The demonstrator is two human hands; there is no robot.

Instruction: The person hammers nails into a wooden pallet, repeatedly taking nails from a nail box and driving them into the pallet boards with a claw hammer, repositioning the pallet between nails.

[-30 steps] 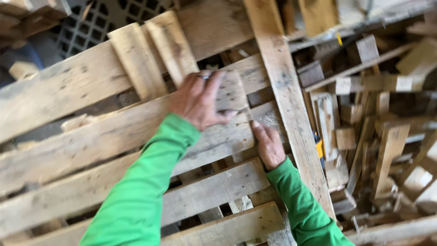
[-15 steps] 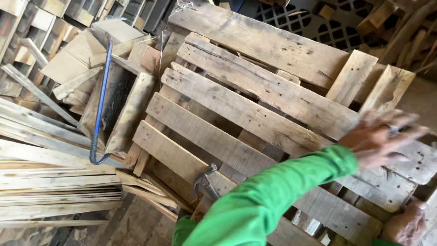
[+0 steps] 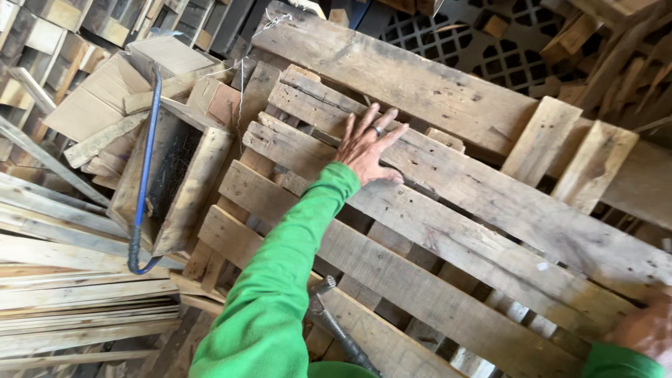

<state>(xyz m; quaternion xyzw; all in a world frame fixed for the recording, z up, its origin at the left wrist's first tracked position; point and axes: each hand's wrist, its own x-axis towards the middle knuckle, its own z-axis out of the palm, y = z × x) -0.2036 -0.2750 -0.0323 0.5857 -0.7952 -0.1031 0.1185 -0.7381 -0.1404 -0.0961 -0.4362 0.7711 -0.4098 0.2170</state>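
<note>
A weathered wooden pallet (image 3: 455,210) lies tilted across the middle of the head view. My left hand (image 3: 367,147) is pressed flat on one of its upper slats, fingers spread, a ring on one finger, holding nothing. My green sleeve (image 3: 280,280) runs down from it to the bottom edge. My right hand (image 3: 647,329) is at the bottom right corner, touching the end of a lower slat. It is blurred and partly cut off by the frame, so its grip is unclear.
A dark metal tool (image 3: 336,329) lies under my left arm between slats. A curved blue metal bar (image 3: 142,175) rests on a wooden box (image 3: 189,189) at left. Thin boards (image 3: 70,308) are stacked lower left, cardboard (image 3: 98,91) upper left, a black plastic lattice (image 3: 448,42) behind.
The view has swung left and steadied. My left hand has slid up along the pallet and now lies flat on an upper slat. My right hand stays at the pallet's lower right end.
</note>
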